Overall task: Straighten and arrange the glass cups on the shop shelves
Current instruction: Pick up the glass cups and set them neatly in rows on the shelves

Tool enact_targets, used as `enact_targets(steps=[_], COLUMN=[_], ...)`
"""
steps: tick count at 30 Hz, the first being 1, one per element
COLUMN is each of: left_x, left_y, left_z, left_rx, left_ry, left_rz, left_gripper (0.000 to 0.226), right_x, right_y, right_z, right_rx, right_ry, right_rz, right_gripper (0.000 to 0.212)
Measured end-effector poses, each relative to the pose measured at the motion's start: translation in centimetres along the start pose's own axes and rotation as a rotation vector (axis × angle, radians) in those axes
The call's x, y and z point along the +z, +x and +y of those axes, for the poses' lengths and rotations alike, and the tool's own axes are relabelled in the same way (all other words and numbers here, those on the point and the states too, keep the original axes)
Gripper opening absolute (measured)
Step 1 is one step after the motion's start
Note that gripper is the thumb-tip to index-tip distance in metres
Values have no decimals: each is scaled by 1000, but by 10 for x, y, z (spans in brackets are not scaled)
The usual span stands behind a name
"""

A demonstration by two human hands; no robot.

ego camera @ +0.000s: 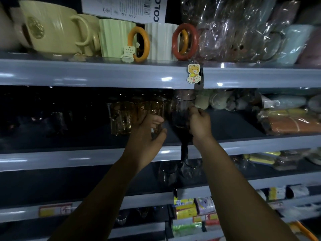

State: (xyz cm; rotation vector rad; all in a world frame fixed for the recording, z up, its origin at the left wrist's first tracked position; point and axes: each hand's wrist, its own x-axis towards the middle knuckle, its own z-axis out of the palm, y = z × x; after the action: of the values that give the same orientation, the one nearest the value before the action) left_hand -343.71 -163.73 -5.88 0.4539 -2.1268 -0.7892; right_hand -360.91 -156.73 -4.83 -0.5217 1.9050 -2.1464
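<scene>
Two cups held for lining up: my left hand (147, 136) grips an amber cup (157, 109), my right hand (199, 124) pinches a dark cup (180, 112).

A shop: tiered grey shelves (86, 73) hold rows of stock. Mugs (52, 28) at far left carry paper tags (129, 52), glass cups (121, 117) crowd the middle, plastic-wrapped goods (243, 32) fill the right, and a price label (55, 210) sits on a near rail.

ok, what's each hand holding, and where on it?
The left hand grips an amber glass cup round its lower body. The right hand pinches a tall dark glass cup at its right side, below the rim.
</scene>
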Motion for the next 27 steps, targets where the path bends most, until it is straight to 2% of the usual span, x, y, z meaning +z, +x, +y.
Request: enact_targets(steps=[6, 9, 13, 17, 20, 24, 27], left_x=[6, 11, 10, -4, -20, -43, -61], left_y=[-13, -17, -24, -38, -53, -77, -101], left_z=[8, 13, 26, 41, 56, 67, 66], left_rx=[-3, -57, -133, -164, -180, -198, -253], left_ry=[-176, -366, -533, -640, -615, -673, -615], left_rz=[-36, -67, -182, -285, -146, 47, 164], left_gripper=[23, 34, 62, 57, 49, 35, 49], right_x=[-41, -60, -77, -74, -63, -44, -27], right_y=[-50, -83, -113, -129, -134, -142, -153], right_z=[-23, -37, -48, -55, -61, -76, -79], right_rx=[-43, -16, 122, 214, 213, 125, 103], right_ry=[61, 128, 255, 285, 226, 16, -34], right_rz=[18, -24, -197, -436, -583, -697, -785], right_gripper=[32, 38, 47, 42, 41, 42, 43])
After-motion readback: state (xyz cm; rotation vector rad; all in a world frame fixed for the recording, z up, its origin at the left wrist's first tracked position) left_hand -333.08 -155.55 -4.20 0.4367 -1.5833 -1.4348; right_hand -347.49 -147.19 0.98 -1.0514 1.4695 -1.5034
